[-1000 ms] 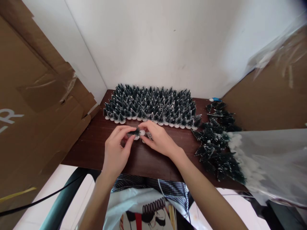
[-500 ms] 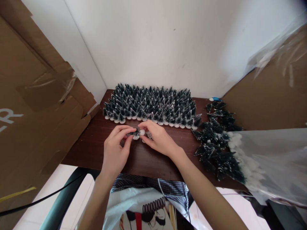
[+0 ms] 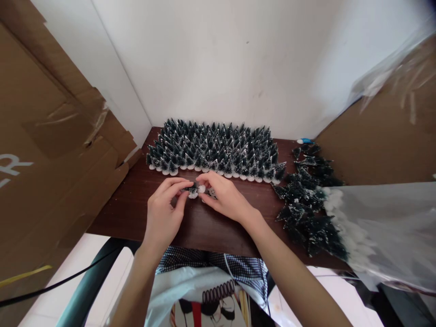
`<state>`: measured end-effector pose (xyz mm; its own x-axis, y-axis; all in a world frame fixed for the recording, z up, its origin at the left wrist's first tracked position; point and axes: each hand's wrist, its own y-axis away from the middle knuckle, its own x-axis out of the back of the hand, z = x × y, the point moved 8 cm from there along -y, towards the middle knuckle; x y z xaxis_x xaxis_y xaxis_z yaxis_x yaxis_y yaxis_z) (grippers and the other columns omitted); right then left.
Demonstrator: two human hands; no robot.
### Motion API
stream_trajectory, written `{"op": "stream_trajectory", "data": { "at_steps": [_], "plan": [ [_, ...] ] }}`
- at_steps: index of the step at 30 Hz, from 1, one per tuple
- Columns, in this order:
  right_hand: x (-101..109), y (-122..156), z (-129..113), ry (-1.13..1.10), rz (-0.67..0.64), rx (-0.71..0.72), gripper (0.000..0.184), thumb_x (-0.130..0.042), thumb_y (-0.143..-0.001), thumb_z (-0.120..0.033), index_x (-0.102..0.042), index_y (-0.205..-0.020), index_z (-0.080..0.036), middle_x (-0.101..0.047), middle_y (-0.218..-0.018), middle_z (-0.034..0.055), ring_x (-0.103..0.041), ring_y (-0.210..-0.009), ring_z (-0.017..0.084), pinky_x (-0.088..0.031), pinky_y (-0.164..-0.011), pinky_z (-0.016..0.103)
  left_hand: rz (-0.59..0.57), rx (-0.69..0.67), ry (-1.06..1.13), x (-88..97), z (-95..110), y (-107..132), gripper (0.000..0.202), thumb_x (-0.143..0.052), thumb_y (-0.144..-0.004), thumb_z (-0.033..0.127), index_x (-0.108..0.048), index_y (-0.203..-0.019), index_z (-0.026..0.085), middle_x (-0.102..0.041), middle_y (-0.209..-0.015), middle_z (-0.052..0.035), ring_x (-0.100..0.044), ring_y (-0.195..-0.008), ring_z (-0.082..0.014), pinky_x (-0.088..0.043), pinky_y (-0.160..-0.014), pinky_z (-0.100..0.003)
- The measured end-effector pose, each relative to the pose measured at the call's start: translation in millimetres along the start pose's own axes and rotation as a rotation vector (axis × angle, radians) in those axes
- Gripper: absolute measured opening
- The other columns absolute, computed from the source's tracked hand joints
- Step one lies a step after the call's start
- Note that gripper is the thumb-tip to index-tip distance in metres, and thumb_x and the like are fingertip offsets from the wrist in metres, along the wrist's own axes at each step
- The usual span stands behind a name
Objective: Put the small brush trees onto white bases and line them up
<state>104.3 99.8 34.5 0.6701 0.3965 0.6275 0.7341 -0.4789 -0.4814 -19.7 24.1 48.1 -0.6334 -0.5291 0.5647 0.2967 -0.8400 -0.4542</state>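
Observation:
Between my hands, a miniature snowy pine tree (image 3: 191,188) lies on its side, its white base (image 3: 202,188) turned to the right. My left hand (image 3: 167,204) pinches its dark green branches between thumb and fingers. At the base end, the fingertips of my right hand (image 3: 223,195) close around the white disc. Just under the tree sits another small white piece (image 3: 193,195), partly covered. A small greyish translucent item (image 3: 212,192) shows by my right palm; its kind is unclear.
Rows of upright miniature trees (image 3: 218,150) stand along the wall on the brown table (image 3: 129,209). Loose trees (image 3: 306,204) lie heaped at the right, beside a clear plastic bag (image 3: 391,227). Cardboard boxes (image 3: 51,113) flank the left side. A blue-and-white object (image 3: 305,141) lies at the back right.
Hardly anything differs. Both hands keep their place around the small tree, with only a very slight shift of the fingers and the tree.

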Motion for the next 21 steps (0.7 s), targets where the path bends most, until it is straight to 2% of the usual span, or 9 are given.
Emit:
{"op": "stream_trajectory", "data": {
  "at_steps": [5, 10, 17, 21],
  "plan": [
    [1.9, -0.1, 2.4, -0.015, 0.006, -0.017, 0.030, -0.059, -0.091, -0.010, -0.054, -0.119, -0.020, -0.063, -0.104, 0.0058, -0.065, -0.096, 0.019, -0.056, -0.088, 0.037, -0.007, 0.035, 0.032, -2.7, -5.7, -3.3, 0.021, -0.056, -0.092, 0.018, -0.075, -0.100, 0.021, -0.070, -0.109, -0.0046, -0.065, -0.084, -0.0147, -0.055, -0.078, -0.029],
    [10.8, -0.4, 10.2, -0.108, 0.090, -0.064, 0.032, -0.062, -0.089, -0.011, -0.054, -0.118, -0.021, -0.064, -0.104, 0.0050, -0.065, -0.093, 0.017, -0.057, -0.087, 0.035, -0.011, 0.046, 0.111, -6.4, -9.1, -11.1, 0.020, -0.059, -0.089, 0.018, -0.076, -0.100, 0.021, -0.070, -0.108, -0.0049, -0.064, -0.082, -0.0145, -0.055, -0.079, -0.030],
    [17.0, 0.0, 28.7, -0.336, 0.202, -0.164, 0.034, -0.068, -0.086, -0.017, -0.054, -0.117, -0.022, -0.068, -0.103, 0.0037, -0.067, -0.092, 0.016, -0.058, -0.085, 0.034, -0.038, 0.018, 0.276, -18.3, -24.8, -26.9, 0.021, -0.062, -0.088, 0.020, -0.076, -0.104, 0.021, -0.070, -0.110, -0.0066, -0.064, -0.083, -0.0143, -0.055, -0.079, -0.029],
    [18.0, -0.3, 32.2, -0.490, 0.242, -0.214, 0.037, -0.073, -0.084, -0.023, -0.054, -0.116, -0.022, -0.070, -0.101, 0.0045, -0.069, -0.092, 0.016, -0.059, -0.085, 0.035, -0.032, 0.048, 0.401, -25.1, -33.6, -29.5, 0.021, -0.064, -0.087, 0.023, -0.076, -0.104, 0.019, -0.070, -0.112, -0.0082, -0.066, -0.089, -0.0159, -0.056, -0.076, -0.028]
  ]
}}
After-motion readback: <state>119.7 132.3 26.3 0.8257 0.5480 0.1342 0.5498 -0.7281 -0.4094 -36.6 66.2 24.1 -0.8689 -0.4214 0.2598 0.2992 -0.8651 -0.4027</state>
